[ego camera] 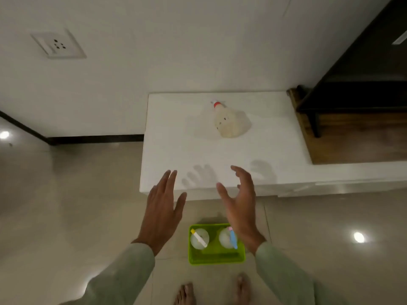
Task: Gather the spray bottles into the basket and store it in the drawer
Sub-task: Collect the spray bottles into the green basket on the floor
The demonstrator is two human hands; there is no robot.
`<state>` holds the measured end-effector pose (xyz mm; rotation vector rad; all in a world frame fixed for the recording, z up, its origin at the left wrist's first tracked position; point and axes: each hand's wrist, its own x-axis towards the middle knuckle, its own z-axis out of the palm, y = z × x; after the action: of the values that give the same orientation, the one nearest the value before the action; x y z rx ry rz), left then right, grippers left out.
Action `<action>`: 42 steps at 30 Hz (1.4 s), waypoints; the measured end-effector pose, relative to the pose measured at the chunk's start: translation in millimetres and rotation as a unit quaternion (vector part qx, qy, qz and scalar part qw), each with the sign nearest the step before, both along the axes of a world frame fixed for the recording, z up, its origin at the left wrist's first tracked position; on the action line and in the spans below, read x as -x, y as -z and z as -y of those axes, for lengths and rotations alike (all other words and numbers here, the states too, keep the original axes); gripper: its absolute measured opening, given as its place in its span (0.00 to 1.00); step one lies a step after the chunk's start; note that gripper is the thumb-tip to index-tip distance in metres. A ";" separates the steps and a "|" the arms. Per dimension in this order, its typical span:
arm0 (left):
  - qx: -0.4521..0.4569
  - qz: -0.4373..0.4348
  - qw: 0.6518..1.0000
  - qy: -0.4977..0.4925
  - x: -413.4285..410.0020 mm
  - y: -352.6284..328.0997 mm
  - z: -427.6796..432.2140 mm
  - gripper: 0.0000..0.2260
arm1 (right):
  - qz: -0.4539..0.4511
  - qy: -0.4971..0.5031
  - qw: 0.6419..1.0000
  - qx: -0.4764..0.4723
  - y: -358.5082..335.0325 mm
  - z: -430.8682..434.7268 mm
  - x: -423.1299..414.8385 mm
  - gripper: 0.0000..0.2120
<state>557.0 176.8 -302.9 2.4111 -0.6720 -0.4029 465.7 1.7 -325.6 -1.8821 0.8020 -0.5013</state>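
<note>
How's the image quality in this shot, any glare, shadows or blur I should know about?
Head view: soft overall, with the bottle on the counter slightly blurred; bright light spots glare off the glossy floor; both the left hand and right hand cast faint shadows on the counter; wide-angle bending tilts the walls and the socket.

Long pale green sleeves (123, 271); bare hands (163, 208); bare feet (185, 293)

basket (217, 259): lime green | counter (176, 139): white | sleeves (123, 274): pale green | bottle collar (217, 104): red
</note>
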 end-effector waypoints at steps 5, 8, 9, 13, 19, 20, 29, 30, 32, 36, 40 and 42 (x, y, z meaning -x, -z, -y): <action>-0.007 0.040 0.999 0.012 -58.7 -10.1 48.9 0.27 | -0.008 0.009 1.000 0.011 -14.1 69.8 -69.5 0.29; -0.016 0.044 0.999 0.010 -89.5 -6.2 77.6 0.27 | -0.025 0.012 1.000 0.004 -10.6 108.9 -114.5 0.31; -0.018 0.044 0.999 0.010 -98.0 -4.8 87.4 0.27 | -0.036 0.011 0.999 0.002 -7.8 120.9 -129.1 0.32; -0.028 0.043 0.999 0.000 -121.3 -2.1 121.7 0.27 | -0.105 0.001 0.994 -0.010 3.4 154.1 -179.1 0.37; -0.036 0.038 0.999 -0.012 -135.6 17.5 154.6 0.28 | -0.219 -0.081 0.968 -0.095 31.2 175.4 -215.6 0.36; -0.036 0.036 0.999 -0.013 -134.9 21.5 157.7 0.28 | -0.220 -0.082 0.966 -0.110 33.4 175.4 -218.9 0.35; -0.007 0.004 1.000 -0.029 -93.6 34.6 138.4 0.27 | -0.150 -0.076 0.958 -0.234 23.4 142.4 -171.2 0.34; -0.003 -0.002 0.999 -0.034 -85.9 34.8 132.0 0.27 | -0.137 -0.071 0.956 -0.250 20.1 135.3 -157.1 0.34; 0.005 -0.013 0.999 -0.035 -68.4 37.3 118.4 0.27 | -0.121 -0.057 0.951 -0.277 17.3 119.3 -125.6 0.34; 0.020 -0.042 0.999 -0.027 -30.4 46.6 90.9 0.27 | -0.103 -0.048 0.952 -0.283 25.4 80.8 -53.7 0.35; 0.024 -0.072 0.997 0.009 7.8 58.8 58.6 0.26 | -0.103 -0.020 0.940 -0.325 41.5 37.6 15.7 0.39; 0.017 -0.088 0.996 0.024 26.3 66.4 39.8 0.26 | -0.120 0.001 0.943 -0.309 53.7 18.8 44.4 0.32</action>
<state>530.7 137.0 -369.2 2.2975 -0.6546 -0.6106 421.3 -17.0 -379.3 -1.3643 0.9842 0.0006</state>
